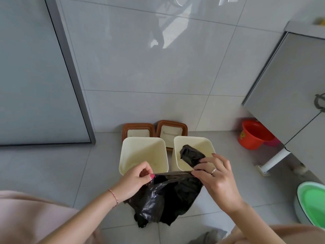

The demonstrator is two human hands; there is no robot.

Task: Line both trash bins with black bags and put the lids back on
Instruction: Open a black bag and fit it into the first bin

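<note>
I note two cream bins [143,152], brown-rimmed lids [138,129], a glossy black bag [167,196], an orange-red bucket [253,135], a green basin [312,203].

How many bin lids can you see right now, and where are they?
2. Both brown-rimmed lids lean against the wall behind the bins: the left lid behind the left bin, the right lid behind and between the two bins, partly hidden.

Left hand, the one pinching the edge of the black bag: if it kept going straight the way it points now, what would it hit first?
The left hand points forward over the left bin. It would probably meet that bin's near rim or pass into its open, unlined mouth; depth from this view is unclear.
</note>
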